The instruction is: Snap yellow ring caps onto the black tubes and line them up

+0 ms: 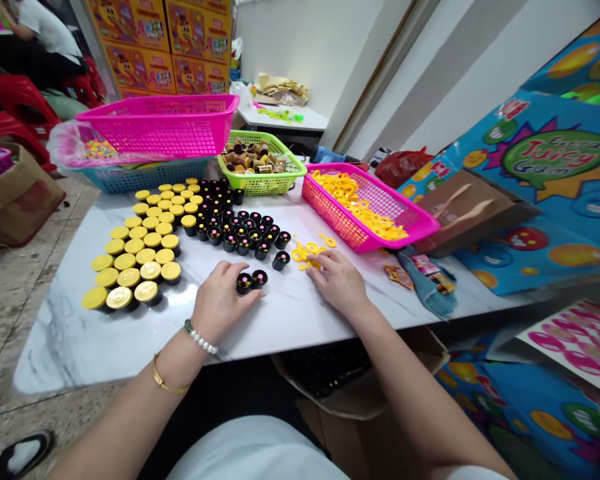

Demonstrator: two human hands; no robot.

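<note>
My left hand [221, 301] curls its fingers and thumb around two small black cups [245, 283] standing upright on the table. Pink and other coloured bits show inside them. On the right, the fingertips of my right hand [341, 283] close over a yellow plastic ring piece [312, 263] at the edge of a small loose pile; the fingers partly hide it. Beyond my hands stand rows of open black cups [243, 235] with coloured bits in them. Left of those are rows of black cups with yellow lids [128, 260].
A pink basket [405, 212] of yellow ring pieces stands at right, beside a green basket [265, 185] of filled cups. Another pink basket [160, 127] rests over a blue one [150, 175]. A paper bag [467, 210] and printed blue boxes [555, 200] flank the table [180, 340].
</note>
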